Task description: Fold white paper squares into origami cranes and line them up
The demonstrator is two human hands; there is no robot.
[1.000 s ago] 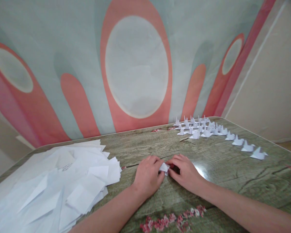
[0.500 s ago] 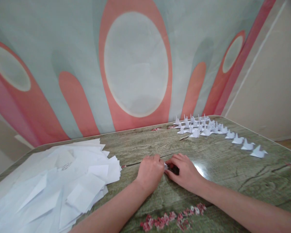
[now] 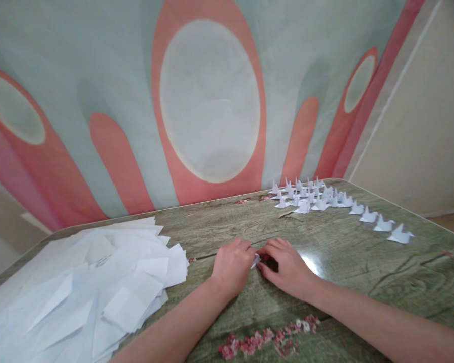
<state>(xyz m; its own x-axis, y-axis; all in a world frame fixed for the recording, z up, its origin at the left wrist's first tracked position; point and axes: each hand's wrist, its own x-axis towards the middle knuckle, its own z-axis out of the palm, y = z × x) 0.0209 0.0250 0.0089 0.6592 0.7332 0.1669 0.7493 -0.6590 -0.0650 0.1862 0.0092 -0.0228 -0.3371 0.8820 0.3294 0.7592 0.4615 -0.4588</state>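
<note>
Between my two hands, over the middle of the table, a small folded piece of white paper (image 3: 255,260) shows only as a sliver. My left hand (image 3: 233,263) is closed on its left side, the fingers curled and hiding most of it. My right hand (image 3: 285,262) pinches at the paper's right side with thumb and fingertips, leaving a dark gap under the bent fingers. Several white origami cranes (image 3: 370,216) stand in rows on the right of the table, beyond my right hand.
A wide pile of white paper sheets (image 3: 132,297) covers the left of the wood-patterned table (image 3: 212,227). Pink blossoms are printed on the tabletop near the front. Behind the table's far edge hangs a backdrop (image 3: 212,101) with coral and pale green shapes.
A little more of the folded paper shows between my fingers, its visible sliver now slanting. Both hands stay in nearly the same place, and the view has shifted slightly.
</note>
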